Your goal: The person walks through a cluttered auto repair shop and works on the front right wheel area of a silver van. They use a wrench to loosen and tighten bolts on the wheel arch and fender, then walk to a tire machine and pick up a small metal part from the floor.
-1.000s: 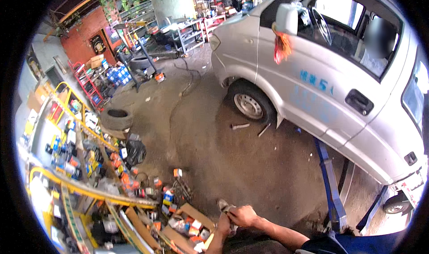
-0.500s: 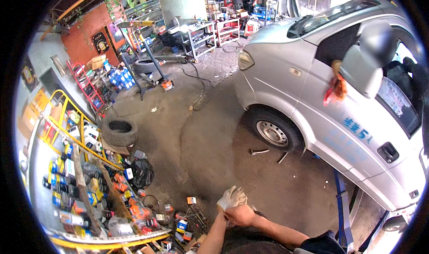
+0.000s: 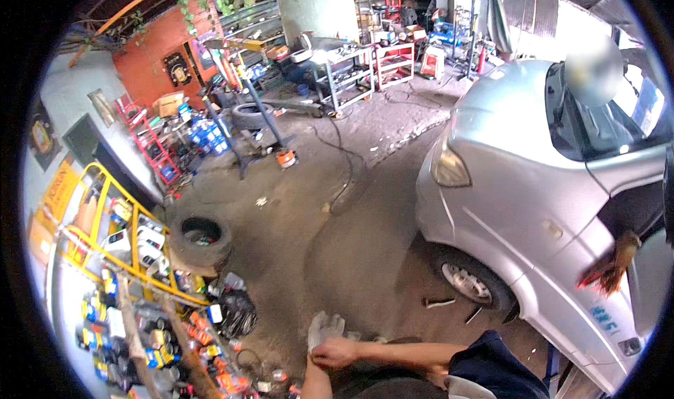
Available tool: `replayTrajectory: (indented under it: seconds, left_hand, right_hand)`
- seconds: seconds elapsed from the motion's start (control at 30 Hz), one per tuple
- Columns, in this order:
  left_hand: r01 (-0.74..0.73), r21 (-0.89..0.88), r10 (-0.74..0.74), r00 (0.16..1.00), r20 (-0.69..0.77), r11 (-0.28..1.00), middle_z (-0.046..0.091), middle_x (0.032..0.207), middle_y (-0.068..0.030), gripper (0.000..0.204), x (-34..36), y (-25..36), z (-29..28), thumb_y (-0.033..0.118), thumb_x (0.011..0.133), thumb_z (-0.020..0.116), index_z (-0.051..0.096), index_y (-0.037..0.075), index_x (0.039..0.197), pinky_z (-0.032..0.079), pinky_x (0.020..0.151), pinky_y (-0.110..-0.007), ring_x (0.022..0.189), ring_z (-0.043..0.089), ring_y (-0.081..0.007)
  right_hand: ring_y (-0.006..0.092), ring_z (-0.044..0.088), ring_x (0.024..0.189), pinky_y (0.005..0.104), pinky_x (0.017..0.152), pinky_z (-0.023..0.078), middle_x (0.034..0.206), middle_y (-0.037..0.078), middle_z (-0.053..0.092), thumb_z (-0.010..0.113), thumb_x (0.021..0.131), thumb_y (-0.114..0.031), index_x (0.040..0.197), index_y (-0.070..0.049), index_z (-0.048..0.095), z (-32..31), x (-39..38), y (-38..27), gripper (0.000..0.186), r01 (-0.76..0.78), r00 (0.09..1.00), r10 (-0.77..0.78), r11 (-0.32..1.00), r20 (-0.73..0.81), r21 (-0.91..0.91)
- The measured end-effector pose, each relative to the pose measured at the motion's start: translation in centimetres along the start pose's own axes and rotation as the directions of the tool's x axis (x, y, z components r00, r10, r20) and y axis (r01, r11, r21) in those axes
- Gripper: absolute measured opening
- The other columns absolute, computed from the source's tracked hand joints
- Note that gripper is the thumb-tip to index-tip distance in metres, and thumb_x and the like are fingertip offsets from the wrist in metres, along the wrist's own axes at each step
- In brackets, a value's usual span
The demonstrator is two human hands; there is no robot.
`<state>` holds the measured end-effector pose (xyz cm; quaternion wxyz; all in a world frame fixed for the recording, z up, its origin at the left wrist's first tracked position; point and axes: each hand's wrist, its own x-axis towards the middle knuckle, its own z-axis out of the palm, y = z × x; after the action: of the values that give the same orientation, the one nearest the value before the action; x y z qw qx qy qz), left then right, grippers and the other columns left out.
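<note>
My left hand (image 3: 326, 329) wears a pale work glove, and its fingers point up and away from me, apart and holding nothing. Bare, my right hand (image 3: 335, 352) reaches across from the right and closes on the glove's cuff at my left wrist. Both hands are low in the picture, in front of my body and above the concrete floor. Something pale shows just beyond my right wrist, too small to make out.
A silver van (image 3: 505, 209) stands at the right, with a wheel (image 3: 467, 283) and a metal tool (image 3: 439, 303) beside it. At the left are a yellow-framed rack (image 3: 140, 266) of boxed parts, a loose tire (image 3: 201, 239) and a black bag (image 3: 239, 313). Workshop carts (image 3: 344, 83) stand behind.
The view has swung to the right and up, so things sit differently in it. My right hand stays at my left wrist; the gloved fingers look straighter than before.
</note>
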<state>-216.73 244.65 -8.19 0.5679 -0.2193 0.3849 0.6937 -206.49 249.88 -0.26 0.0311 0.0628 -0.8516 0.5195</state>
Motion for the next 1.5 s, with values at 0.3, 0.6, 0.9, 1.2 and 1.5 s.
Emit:
replayTrajectory:
  seconds: [0.3,0.6,0.9,1.2,1.5]
  left_hand:
    - [-0.184,0.103,0.149,0.949,0.279,0.978,0.062,0.107,-0.0057,0.024,26.7,3.2,13.8,0.029,0.098,0.051,0.057,0.011,0.113,0.047,0.097,-0.042,0.106,0.057,-0.0207]
    - [-0.029,0.461,-0.188,0.888,0.418,0.887,0.056,0.119,-0.0151,0.050,43.9,10.4,47.3,0.043,0.101,0.042,0.050,0.001,0.128,0.045,0.101,-0.043,0.110,0.057,-0.0283]
    - [-0.339,0.622,-0.096,0.824,0.558,0.706,0.055,0.125,-0.0196,0.040,60.1,21.4,62.9,0.020,0.099,0.043,0.046,-0.007,0.129,0.053,0.089,-0.042,0.105,0.062,-0.0322]
    - [0.212,0.909,0.113,0.957,-0.268,0.360,0.059,0.113,-0.0166,0.042,73.2,30.0,56.4,0.031,0.093,0.053,0.054,-0.003,0.119,0.047,0.083,-0.039,0.098,0.057,-0.0272]
    - [0.290,0.918,-0.037,0.956,-0.292,0.272,0.063,0.090,-0.0109,0.025,87.9,23.5,75.7,0.027,0.091,0.053,0.058,0.002,0.094,0.049,0.073,-0.040,0.077,0.058,-0.0249]
  right_hand:
    - [0.0437,0.059,0.071,0.0496,0.063,0.044,0.070,0.023,0.059,0.053,0.095,-0.029,0.085,-0.001,0.059,-17.9,2.8,14.1,0.030,-0.332,0.917,0.314,0.943,-0.244,-0.034]
    - [0.0410,0.060,0.076,0.0480,0.064,0.046,0.079,0.020,0.063,0.055,0.095,-0.029,0.084,-0.004,0.059,-44.9,9.6,24.6,0.028,-0.636,0.516,0.408,0.771,-0.753,-0.019]
    - [0.0100,0.057,0.073,0.0291,0.066,0.048,0.078,0.007,0.065,0.064,0.093,-0.027,0.101,0.001,0.065,-62.3,7.5,36.5,0.028,-0.251,-0.242,0.678,0.647,-0.694,0.720]
    - [0.0220,0.063,0.097,0.0363,0.083,0.050,0.107,0.014,0.066,0.063,0.091,-0.023,0.113,-0.001,0.063,-85.7,4.4,55.0,0.031,-0.206,-0.173,0.687,0.675,-0.705,0.709]
    - [0.0247,0.062,0.098,0.0356,0.084,0.048,0.107,0.014,0.063,0.059,0.087,-0.010,0.119,-0.005,0.058,-112.7,4.2,58.8,0.032,-0.205,-0.057,0.570,0.797,-0.819,0.569]
